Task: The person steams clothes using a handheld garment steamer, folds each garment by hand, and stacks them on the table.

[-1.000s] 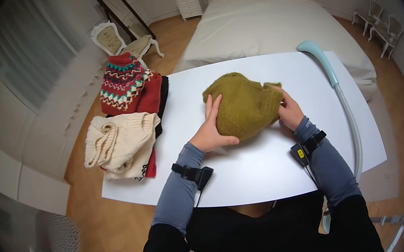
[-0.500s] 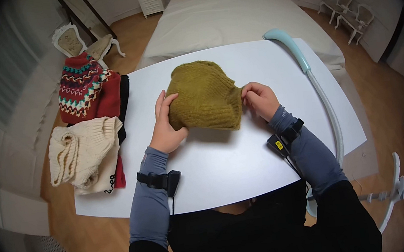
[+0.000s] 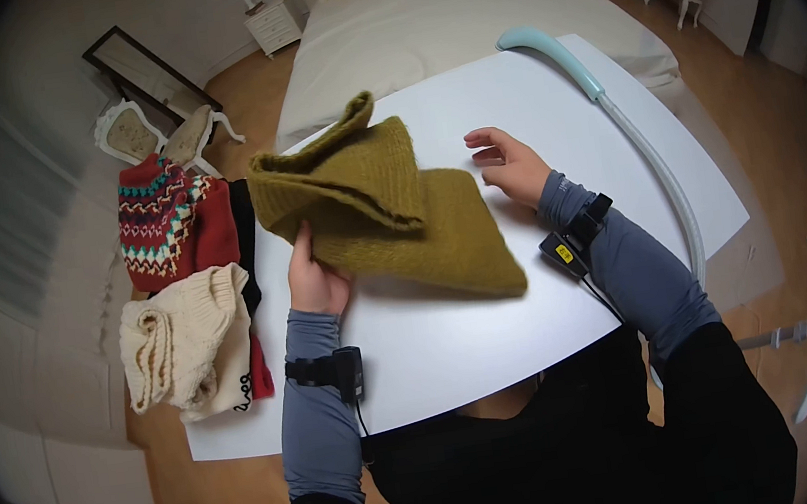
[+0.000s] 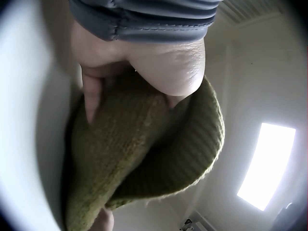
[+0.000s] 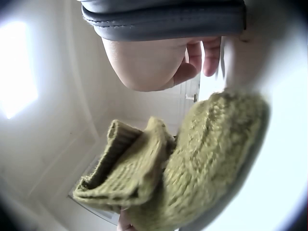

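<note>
A folded olive-green knit sweater (image 3: 442,237) is held over the white table, its ribbed part folded up and gaping on the left and its plain flap hanging towards the right. My left hand (image 3: 314,281) grips its near left edge, thumb on top and the other fingers hidden beneath the cloth. In the left wrist view, the knit (image 4: 110,144) runs between thumb and fingers. To the right of the sweater, my right hand (image 3: 514,168) hovers with loosely bent fingers and holds nothing. A gap separates that hand (image 5: 144,62) from the knit (image 5: 211,159) in the right wrist view.
On the table's (image 3: 419,376) left lie a cream cable-knit sweater (image 3: 177,335) and a red patterned sweater (image 3: 204,226), with darker garments beneath. A pale blue handle with a grey hose (image 3: 648,151) runs along the right side. Beyond the table stands a bed (image 3: 464,8).
The sweater has gone from a rounded bundle to a flatter piece, its ribbed part now standing up on the left. My right hand has let go and come away; the left still holds on.
</note>
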Motion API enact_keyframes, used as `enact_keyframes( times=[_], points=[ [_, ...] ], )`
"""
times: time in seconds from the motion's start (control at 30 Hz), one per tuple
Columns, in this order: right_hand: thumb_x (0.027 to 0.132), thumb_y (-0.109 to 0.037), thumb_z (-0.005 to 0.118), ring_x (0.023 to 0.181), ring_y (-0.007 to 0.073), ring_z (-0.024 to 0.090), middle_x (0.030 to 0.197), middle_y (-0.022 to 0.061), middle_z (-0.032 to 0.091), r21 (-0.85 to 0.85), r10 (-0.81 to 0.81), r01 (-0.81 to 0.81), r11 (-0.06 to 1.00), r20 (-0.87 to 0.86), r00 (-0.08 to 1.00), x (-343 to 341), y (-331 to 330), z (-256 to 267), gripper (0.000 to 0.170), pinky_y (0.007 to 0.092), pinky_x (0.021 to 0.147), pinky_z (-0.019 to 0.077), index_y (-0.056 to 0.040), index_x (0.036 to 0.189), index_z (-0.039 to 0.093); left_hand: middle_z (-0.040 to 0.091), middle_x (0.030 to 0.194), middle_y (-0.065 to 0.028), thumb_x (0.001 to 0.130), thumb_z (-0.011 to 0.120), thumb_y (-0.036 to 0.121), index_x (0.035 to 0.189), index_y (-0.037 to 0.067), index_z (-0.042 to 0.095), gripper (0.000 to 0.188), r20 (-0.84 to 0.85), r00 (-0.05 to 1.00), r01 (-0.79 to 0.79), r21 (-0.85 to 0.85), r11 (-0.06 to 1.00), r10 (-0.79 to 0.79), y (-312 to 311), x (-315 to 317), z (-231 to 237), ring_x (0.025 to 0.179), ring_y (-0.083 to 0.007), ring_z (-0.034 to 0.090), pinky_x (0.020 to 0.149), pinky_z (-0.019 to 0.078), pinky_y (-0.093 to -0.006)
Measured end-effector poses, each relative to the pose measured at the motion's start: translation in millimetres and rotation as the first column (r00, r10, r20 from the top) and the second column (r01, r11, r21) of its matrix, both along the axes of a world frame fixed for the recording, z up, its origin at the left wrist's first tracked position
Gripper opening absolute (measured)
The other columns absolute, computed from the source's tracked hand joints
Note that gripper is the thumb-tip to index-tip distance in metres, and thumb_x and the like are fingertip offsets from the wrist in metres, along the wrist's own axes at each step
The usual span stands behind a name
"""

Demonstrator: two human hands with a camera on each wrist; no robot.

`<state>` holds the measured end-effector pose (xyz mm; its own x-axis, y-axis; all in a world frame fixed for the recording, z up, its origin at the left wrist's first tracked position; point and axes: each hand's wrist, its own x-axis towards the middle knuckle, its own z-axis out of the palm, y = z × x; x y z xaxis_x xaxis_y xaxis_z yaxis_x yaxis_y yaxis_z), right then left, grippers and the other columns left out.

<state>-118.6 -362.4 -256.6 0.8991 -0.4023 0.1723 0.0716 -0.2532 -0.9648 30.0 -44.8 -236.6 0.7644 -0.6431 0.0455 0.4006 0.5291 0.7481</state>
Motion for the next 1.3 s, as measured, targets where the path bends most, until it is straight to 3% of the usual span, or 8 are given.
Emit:
enact_keyframes(
  times=[0.17,0.33,0.43,0.63,0.83,0.97,1.17,1.3],
  points=[
    [0.086,-0.023,0.077,0.13,0.0297,0.057,0.146,0.0166,0.053,-0.106,0.091,-0.094,0.99,-0.033,0.995,-4,10,11,0.073,0.04,0.109,0.0473,-0.0086,0.15,0.044,0.058,0.143,-0.013,0.11,0.038,0.044,0.146,0.006,0.048,0.053,-0.137,0.971,0.214,0.108,0.971,-0.199,1,1,0,0.13,-0.0308,0.056,0.112,0.0443,-0.0475],
    [0.092,-0.027,0.075,0.103,0.018,0.069,0.132,0.0176,0.061,0.023,0.288,-0.291,0.957,-0.228,0.93,-14,21,39,0.079,0.0266,0.068,0.0553,-0.0047,0.156,0.034,0.059,0.141,-0.014,0.11,0.044,0.038,0.143,0.001,0.049,0.05,-0.123,0.991,0.092,0.305,0.948,-0.056,2,14,-7,0.121,-0.0284,0.063,0.103,0.051,-0.0419],
    [0.094,-0.029,0.073,0.081,0.0118,0.069,0.115,0.0109,0.068,0.008,0.292,-0.3,0.954,-0.263,0.92,-17,29,44,0.069,0.0232,0.056,0.051,-0.0022,0.149,0.041,0.068,0.125,-0.0132,0.109,0.048,0.029,0.144,0.001,0.049,0.045,0.072,0.997,-0.045,0.36,0.932,0.02,6,17,-13,0.11,-0.0233,0.068,0.095,0.0551,-0.0376],
    [0.096,-0.035,0.068,0.068,0.0108,0.066,0.087,0.0048,0.069,0.207,0.317,-0.258,0.944,-0.337,0.887,-10,20,33,0.044,0.0243,0.055,0.0508,-0.0006,0.122,0.059,0.053,0.142,-0.0159,0.102,0.057,0.007,0.149,-0.005,0.035,0.053,0.345,0.939,-0.099,0.296,0.95,-0.009,-2,-13,4,0.136,-0.0242,0.05,0.113,0.0423,-0.0366],
    [0.098,-0.028,0.061,0.099,0.0178,0.067,0.114,0.012,0.069,0.421,-0.139,0.061,0.905,0.158,0.977,1,6,21,0.042,0.0316,0.087,0.0555,0.002,0.128,0.057,0.045,0.155,-0.0114,0.098,0.064,0.013,0.151,0.003,0.041,0.059,0.466,0.866,-0.019,0.395,0.918,-0.183,8,-3,3,0.145,-0.0237,0.04,0.112,0.038,-0.036],
    [0.1,-0.031,0.062,0.101,0.0183,0.068,0.116,0.012,0.069,0.57,-0.143,-0.013,0.822,0.229,0.963,-2,8,21,0.044,0.0314,0.089,0.0556,0.0012,0.129,0.057,0.046,0.154,-0.0073,0.083,0.079,0.012,0.144,0.006,0.052,0.067,0.553,0.772,0.046,0.442,0.896,-0.313,8,-18,14,0.144,-0.0217,0.04,0.115,0.034,-0.0404],
    [0.104,-0.041,0.06,0.111,0.015,0.064,0.122,0.0095,0.068,0.441,0.359,-0.357,0.823,0.082,0.93,-13,27,31,0.049,0.0308,0.097,0.0517,0.0007,0.13,0.061,0.033,0.163,-0.0103,0.076,0.087,0.015,0.15,0.007,0.047,0.084,0.577,0.588,0.174,0.595,0.785,-0.567,3,-22,19,0.149,-0.024,0.033,0.12,0.0283,-0.0405],
    [0.106,-0.037,0.056,0.134,0.0202,0.049,0.141,0.0142,0.058,-0.067,0.545,-0.549,0.833,-0.065,0.836,-19,27,25,0.055,0.035,0.115,0.0364,0.0017,0.145,0.052,0.028,0.164,-0.0129,0.076,0.088,0.02,0.153,0.004,0.041,0.092,0.636,0.552,0.242,0.496,0.834,-0.539,-1,-27,5,0.15,-0.0266,0.03,0.122,0.026,-0.0413]
  ],
)
